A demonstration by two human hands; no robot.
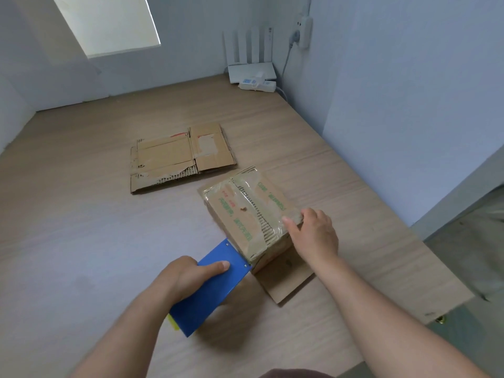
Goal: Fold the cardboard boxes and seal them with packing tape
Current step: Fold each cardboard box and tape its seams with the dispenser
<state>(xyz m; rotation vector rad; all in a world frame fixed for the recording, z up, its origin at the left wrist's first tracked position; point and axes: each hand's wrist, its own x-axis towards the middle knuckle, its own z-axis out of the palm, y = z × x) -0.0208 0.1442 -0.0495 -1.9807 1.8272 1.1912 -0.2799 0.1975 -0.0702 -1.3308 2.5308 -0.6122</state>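
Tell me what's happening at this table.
A person is sealing a folded cardboard box with tape. The left hand grips a blue tape dispenser, held against the box's near end, while the right hand holds the box's near right corner steady. Tape already covers the top seam. One flap lies flat on the table at the near end, and a flattened box waits farther back.

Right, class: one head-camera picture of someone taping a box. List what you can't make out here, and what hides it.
Head view:
- Tape roll: hidden under the blue dispenser gripped by the left hand.
- Near corner of the box: covered by the right hand holding it.
- Green print on the box: blurred, too small to read.
- Flattened cardboard: sheet count unclear from above.
- Person's body: cut off by the bottom edge.
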